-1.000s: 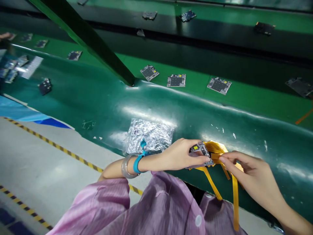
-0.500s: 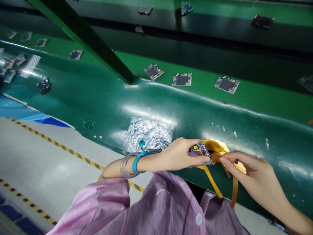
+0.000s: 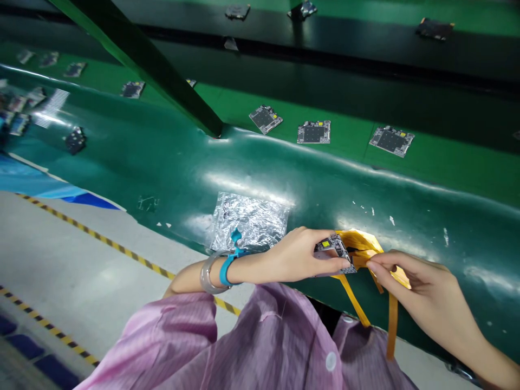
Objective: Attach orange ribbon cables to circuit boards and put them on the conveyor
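My left hand is closed around a small circuit board, its thumb along the near edge and its fingers at the far edge. A yellow patch shows on the board's face. My right hand is just right of the board, thumb and forefinger pinching a piece of amber tape whose left end meets the board's right edge. Shiny yellow-amber film lies behind and under both hands. Amber strips hang from it toward the table's front edge. My right fingertips partly hide the tape.
A crinkled silver bag lies on the green table mat, left of my hands. Beyond the mat, several circuit boards lie on a green belt. A slanted green post stands at the left. More boards are piled at far left.
The boards on the near belt have shifted right; those on the far belt have moved slightly left. Both hands keep nearly the same place and hold, with the right fingertips a touch farther right.
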`<state>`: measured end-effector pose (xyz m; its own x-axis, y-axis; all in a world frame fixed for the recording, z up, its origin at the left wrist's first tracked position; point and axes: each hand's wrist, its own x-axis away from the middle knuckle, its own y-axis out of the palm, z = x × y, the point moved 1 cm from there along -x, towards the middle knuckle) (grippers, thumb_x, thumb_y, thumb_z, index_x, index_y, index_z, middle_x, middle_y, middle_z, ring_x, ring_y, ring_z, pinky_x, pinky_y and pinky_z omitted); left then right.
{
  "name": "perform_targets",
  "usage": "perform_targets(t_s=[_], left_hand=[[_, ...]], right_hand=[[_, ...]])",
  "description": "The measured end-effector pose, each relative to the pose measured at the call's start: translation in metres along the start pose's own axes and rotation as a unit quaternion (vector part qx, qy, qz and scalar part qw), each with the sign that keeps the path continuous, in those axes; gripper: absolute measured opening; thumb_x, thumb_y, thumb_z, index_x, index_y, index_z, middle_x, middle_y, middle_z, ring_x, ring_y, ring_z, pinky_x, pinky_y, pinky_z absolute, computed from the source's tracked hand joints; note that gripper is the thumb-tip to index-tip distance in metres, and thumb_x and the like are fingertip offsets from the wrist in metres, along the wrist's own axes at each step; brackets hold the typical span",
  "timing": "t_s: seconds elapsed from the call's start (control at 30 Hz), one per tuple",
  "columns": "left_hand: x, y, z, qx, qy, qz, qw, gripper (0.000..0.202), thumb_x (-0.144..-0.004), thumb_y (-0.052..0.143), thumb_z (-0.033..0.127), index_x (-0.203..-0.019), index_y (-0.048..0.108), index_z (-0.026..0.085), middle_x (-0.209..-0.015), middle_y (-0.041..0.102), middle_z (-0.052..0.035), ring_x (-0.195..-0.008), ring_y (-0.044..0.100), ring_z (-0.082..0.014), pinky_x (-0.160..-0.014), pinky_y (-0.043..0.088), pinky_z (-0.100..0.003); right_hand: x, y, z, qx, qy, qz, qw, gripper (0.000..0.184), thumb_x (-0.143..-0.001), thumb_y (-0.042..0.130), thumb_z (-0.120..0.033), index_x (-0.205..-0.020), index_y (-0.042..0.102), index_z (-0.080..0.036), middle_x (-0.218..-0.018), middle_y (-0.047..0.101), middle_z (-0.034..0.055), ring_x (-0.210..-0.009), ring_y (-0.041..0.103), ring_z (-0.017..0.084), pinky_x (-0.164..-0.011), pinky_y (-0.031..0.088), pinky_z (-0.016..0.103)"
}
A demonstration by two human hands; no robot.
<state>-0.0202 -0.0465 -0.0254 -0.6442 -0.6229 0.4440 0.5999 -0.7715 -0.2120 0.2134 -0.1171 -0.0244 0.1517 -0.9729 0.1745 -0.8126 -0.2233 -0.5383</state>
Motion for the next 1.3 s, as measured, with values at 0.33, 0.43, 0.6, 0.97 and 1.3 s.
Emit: perform_targets(t_s=[0.33, 0.43, 0.6, 0.97, 1.3], left_hand=[[0.000, 0.002, 0.000, 0.009, 0.007, 0.001, 1.000, 0.031, -0.089, 0.069, 0.045, -0.085, 0.065, 0.015, -0.062, 0.061, 0.0063, -0.053, 0.043, -0.0058, -0.051, 0.035, -0.019], [0.000, 0.002, -0.001, 0.012, 0.008, 0.000, 1.000, 0.031, -0.088, 0.069, 0.046, -0.085, 0.065, 0.015, -0.062, 0.062, 0.0064, -0.053, 0.044, -0.0057, -0.051, 0.036, -0.019], [-0.001, 0.003, 0.000, 0.018, 0.001, -0.003, 1.000, 0.031, -0.088, 0.069, 0.046, -0.086, 0.066, 0.015, -0.063, 0.065, 0.0048, -0.053, 0.047, -0.0065, -0.053, 0.037, -0.019], [-0.001, 0.003, -0.001, 0.003, -0.010, -0.008, 1.000, 0.033, -0.089, 0.068, 0.048, -0.090, 0.067, 0.015, -0.063, 0.064, 0.0038, -0.053, 0.047, -0.0077, -0.053, 0.038, -0.021], [-0.004, 0.008, -0.010, 0.041, -0.018, -0.045, 0.998, 0.042, -0.089, 0.066, 0.053, -0.095, 0.077, 0.013, -0.074, 0.069, -0.0013, -0.062, 0.051, -0.0101, -0.055, 0.037, -0.022]], right_hand=[[0.002, -0.001, 0.003, 0.001, 0.007, -0.022, 1.000, 0.013, -0.096, 0.066, -0.037, -0.090, 0.073, -0.027, -0.074, 0.072, -0.0045, -0.062, 0.067, 0.013, -0.062, 0.051, 0.023], [0.002, -0.001, 0.003, 0.001, 0.008, -0.020, 1.000, 0.014, -0.095, 0.067, -0.038, -0.089, 0.073, -0.027, -0.073, 0.072, -0.0042, -0.061, 0.067, 0.013, -0.061, 0.051, 0.024], [0.002, -0.002, 0.001, 0.003, 0.008, -0.025, 1.000, 0.016, -0.095, 0.066, -0.039, -0.089, 0.074, -0.026, -0.072, 0.072, -0.0037, -0.061, 0.067, 0.013, -0.061, 0.052, 0.024], [0.001, -0.002, 0.001, 0.022, 0.003, -0.038, 0.999, 0.017, -0.096, 0.064, -0.039, -0.089, 0.073, -0.026, -0.071, 0.071, -0.0020, -0.059, 0.065, 0.015, -0.059, 0.052, 0.027], [-0.004, -0.008, -0.008, 0.045, -0.025, -0.084, 0.995, 0.018, -0.099, 0.059, -0.035, -0.090, 0.072, -0.027, -0.089, 0.076, 0.0002, -0.069, 0.070, 0.017, -0.054, 0.048, 0.026]])
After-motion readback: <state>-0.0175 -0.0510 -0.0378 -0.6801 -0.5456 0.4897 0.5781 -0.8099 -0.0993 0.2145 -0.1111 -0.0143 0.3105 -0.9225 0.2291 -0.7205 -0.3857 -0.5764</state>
